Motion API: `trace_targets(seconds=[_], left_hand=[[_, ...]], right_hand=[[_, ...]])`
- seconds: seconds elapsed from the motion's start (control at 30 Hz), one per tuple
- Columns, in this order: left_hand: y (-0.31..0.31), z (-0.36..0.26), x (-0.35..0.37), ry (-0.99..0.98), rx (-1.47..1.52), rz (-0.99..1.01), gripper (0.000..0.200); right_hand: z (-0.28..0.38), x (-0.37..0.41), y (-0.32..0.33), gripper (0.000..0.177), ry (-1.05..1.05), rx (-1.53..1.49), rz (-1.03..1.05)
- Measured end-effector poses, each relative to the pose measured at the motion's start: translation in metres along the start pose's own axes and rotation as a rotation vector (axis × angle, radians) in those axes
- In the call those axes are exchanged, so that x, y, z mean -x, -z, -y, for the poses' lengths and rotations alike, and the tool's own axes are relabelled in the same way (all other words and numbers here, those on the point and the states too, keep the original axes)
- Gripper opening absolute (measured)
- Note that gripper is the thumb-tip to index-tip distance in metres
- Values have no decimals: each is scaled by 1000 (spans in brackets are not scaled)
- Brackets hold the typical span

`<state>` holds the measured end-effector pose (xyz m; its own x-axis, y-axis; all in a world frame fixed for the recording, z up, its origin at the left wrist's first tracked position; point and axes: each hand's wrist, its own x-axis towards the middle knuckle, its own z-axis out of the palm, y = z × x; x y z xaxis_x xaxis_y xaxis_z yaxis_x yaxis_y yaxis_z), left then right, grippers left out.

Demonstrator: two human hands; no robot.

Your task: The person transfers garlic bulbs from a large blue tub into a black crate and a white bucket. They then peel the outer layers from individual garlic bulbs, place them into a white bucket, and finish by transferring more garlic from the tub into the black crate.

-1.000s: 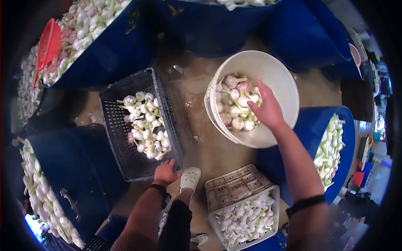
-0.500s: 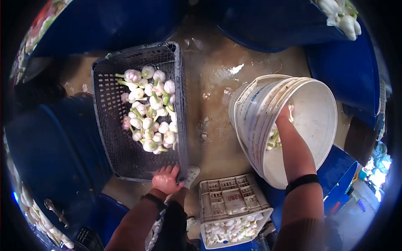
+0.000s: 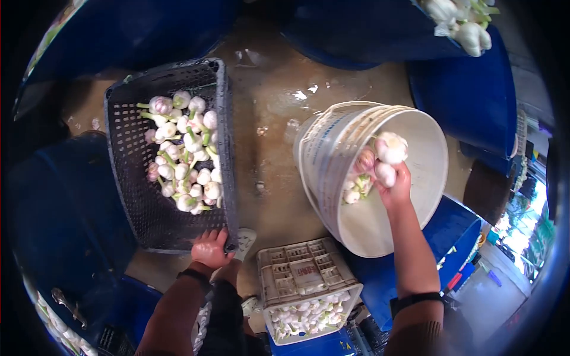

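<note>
My left hand is closed over the near rim of a black plastic crate, close to its right corner. Inside the crate lies a pile of garlic bulbs with short green stems. At the mouth of a tilted white bucket, my right hand is closed around several garlic bulbs, white and pinkish. More garlic sits deeper in the bucket, partly hidden by the bucket's rim and the held bulbs.
A white crate holding more garlic stands between my arms. Blue barrels surround the wet brown floor, and garlic tops the upper right one. Another blue barrel stands at the left.
My right hand has come up from deep inside the bucket, now with garlic bulbs in it. My left hand stays on the crate rim. The whole view has shifted slightly.
</note>
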<state>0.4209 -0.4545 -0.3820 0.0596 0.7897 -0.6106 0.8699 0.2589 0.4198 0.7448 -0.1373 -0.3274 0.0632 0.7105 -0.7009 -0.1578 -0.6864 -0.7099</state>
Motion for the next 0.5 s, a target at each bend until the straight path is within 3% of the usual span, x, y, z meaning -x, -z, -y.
trace_targets(seconds=[0.13, 0.2, 0.5], left_hand=[[1, -3, 0, -8, -17, -58, 65], [1, -3, 1, 5, -16, -35, 66], [1, -2, 4, 4, 4, -70, 68]], right_hand=[[32, 69, -12, 27, 8, -184, 66], [35, 84, -9, 28, 56, -331, 247], [28, 107, -18, 34, 58, -286, 105]])
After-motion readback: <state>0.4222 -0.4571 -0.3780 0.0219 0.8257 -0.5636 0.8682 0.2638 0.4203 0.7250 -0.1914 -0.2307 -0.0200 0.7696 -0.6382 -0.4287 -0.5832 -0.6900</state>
